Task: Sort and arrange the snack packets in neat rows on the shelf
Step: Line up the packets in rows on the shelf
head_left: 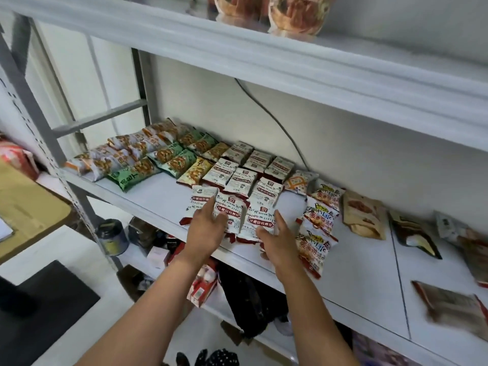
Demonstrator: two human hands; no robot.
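White-and-red foil packets (239,178) lie flat in overlapping rows at the middle of the smooth white metal shelf (148,199). They are glossy, crinkled pillow shapes with dark red crimped ends. Our left hand (208,223) rests with straight fingers on the front row. Our right hand (274,237) lies near it, thumb raised, fingers flat against the edge of the rightmost front packet. The two hands are apart and neither grips anything.

To the left we see green packets (171,158), a yellow packet (195,170) and silvery orange-printed packets (118,154), packed in tight rows towards the shelf's end. To the right, shiny orange-lettered packets (317,233) overlap in a column. Beyond them a matt brown paper pouch (363,215) and a dark pouch (412,233) lie loose. A thin grey cable (277,122) runs down the back wall.
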